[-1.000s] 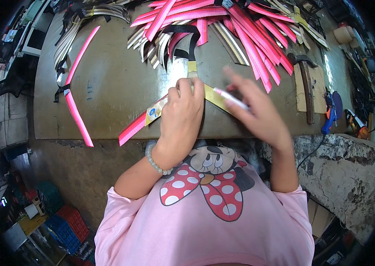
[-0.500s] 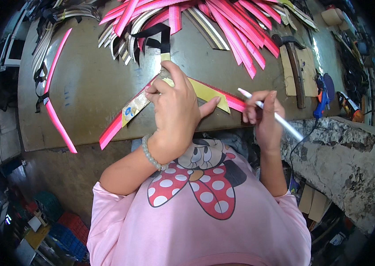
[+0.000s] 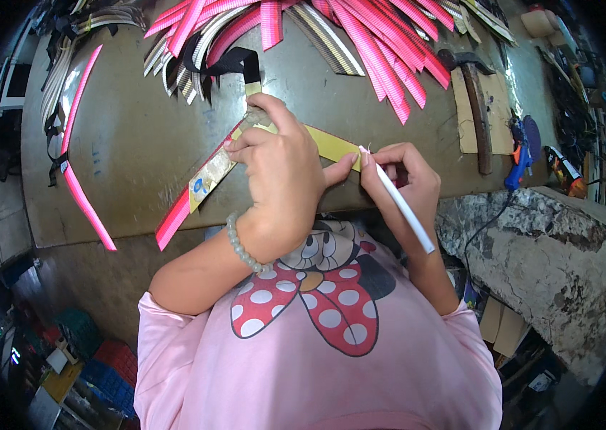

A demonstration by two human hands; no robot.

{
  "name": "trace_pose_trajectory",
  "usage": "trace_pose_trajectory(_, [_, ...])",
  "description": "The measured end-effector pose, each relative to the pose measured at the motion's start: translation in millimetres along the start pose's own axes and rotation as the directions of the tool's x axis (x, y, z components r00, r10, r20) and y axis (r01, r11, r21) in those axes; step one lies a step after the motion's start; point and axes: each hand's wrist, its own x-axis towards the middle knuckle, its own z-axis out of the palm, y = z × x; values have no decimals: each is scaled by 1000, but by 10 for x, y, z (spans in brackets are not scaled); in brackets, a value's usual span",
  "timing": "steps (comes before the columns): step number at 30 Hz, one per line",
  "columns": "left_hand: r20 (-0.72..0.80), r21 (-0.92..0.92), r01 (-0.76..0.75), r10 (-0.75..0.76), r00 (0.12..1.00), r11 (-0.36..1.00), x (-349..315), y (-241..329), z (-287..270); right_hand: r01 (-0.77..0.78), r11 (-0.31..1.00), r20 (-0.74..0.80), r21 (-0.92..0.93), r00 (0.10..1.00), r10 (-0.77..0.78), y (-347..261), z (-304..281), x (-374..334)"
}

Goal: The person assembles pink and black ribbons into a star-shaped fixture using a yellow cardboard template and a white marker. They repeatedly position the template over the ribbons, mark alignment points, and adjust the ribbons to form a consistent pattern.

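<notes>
My left hand (image 3: 278, 168) presses flat on a yellow card strip (image 3: 332, 147) that lies across a pink strap (image 3: 174, 223) on the brown table (image 3: 131, 143). A second card strip (image 3: 210, 175) lies along the pink strap under my fingers. My right hand (image 3: 403, 175) grips a white pen (image 3: 407, 211), with its tip touching the right end of the yellow strip. A black strap loop (image 3: 235, 61) lies just beyond my left hand. A bead bracelet sits on my left wrist.
A heap of pink and striped straps (image 3: 375, 36) fans across the table's far side. A loose pink strap (image 3: 77, 172) lies at the left. A hammer (image 3: 475, 107) and a blue glue gun (image 3: 518, 154) are at the right, by a rough stone ledge (image 3: 554, 244).
My right hand lifted the pen off to the right half a second ago and has come back, tip at the yellow strip's end. My left hand stays pressed on the strip.
</notes>
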Motion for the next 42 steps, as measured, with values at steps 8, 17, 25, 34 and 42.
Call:
trace_pose_trajectory(8, [5,102,-68,68,998,992,23,2,21,-107,992,386,-73,914,127,-11,-340,73])
trace_pose_trajectory(17, [9,148,-80,80,997,986,4,-18,-27,151,895,418,419,843,-338,-317,472,1187])
trace_pose_trajectory(25, [82,130,-68,58,995,989,42,-34,-81,326,930,615,170,703,-358,-231,936,1625])
trace_pose_trajectory(34, [141,130,-111,92,986,985,48,-14,-77,359,910,705,207,590,-393,-227,932,1776])
trace_pose_trajectory(42, [9,120,-75,75,997,990,28,-43,-31,127,961,606,246,754,-254,-363,838,1600])
